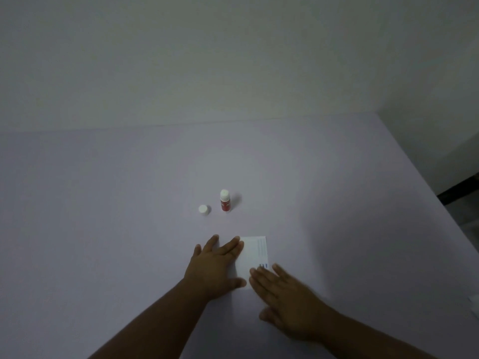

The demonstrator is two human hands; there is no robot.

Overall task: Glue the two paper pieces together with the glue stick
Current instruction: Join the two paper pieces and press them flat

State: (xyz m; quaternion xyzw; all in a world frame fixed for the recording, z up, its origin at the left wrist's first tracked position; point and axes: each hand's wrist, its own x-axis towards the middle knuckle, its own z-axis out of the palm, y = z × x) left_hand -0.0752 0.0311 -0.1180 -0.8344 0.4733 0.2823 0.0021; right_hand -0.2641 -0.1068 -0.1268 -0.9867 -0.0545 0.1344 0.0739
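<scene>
A white paper piece (252, 255) with faint lines and a small blue print lies flat on the pale table (103, 229). My left hand (215, 268) rests flat, fingers spread, over the paper's left edge. My right hand (285, 299) lies flat with fingers apart on the paper's near right corner, slightly blurred. I cannot tell a second paper piece apart from the first. Farther back a red glue stick (225, 200) stands upright with its white top bare. Its white cap (203, 210) sits on the table just left of it.
The table's right edge (440, 203) runs diagonally toward me, with dark floor beyond it. A plain wall rises behind the far edge. A pale scrap (474, 299) shows at the frame's right border.
</scene>
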